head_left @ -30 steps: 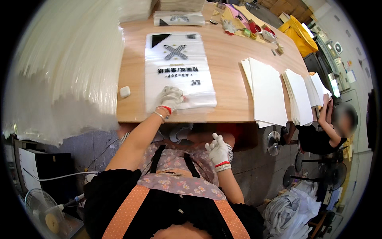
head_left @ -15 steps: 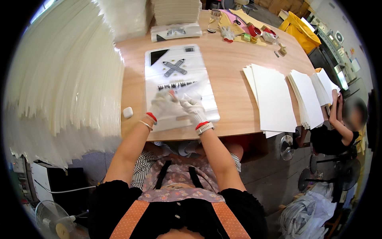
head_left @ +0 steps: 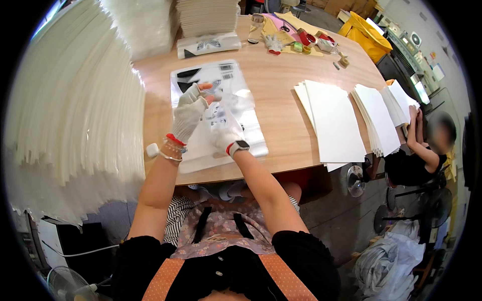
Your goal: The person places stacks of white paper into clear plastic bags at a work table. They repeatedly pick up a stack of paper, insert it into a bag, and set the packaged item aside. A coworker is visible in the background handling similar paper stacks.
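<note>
A pile of clear plastic bags [head_left: 253, 131], printed with crossed pencils and black bars, lies flat on the table before me. My left hand [head_left: 190, 111], in a white glove with bare fingertips, is over the pile's upper left part. Its thumb and forefinger point right and stand apart. Nearer the front, my right hand [head_left: 227, 138], also gloved, is smeared by motion. Its fingers appear closed on a lifted fold of the top bag, which rises between the two hands. The exact grip is blurred.
Tall stacks of plastic bags [head_left: 75, 110] stand at the left beside a small white case [head_left: 152, 150]. White sheets [head_left: 334, 123] lie at the right. Tape rolls [head_left: 306, 38], a glove [head_left: 273, 44] and a glass [head_left: 255, 27] sit at the back. A co-worker [head_left: 419, 150] handles paper far right.
My left hand has moved up and away from me across the bags, parting from the right hand. My right hand has shifted slightly left and nearer. The whole view has moved slightly.
</note>
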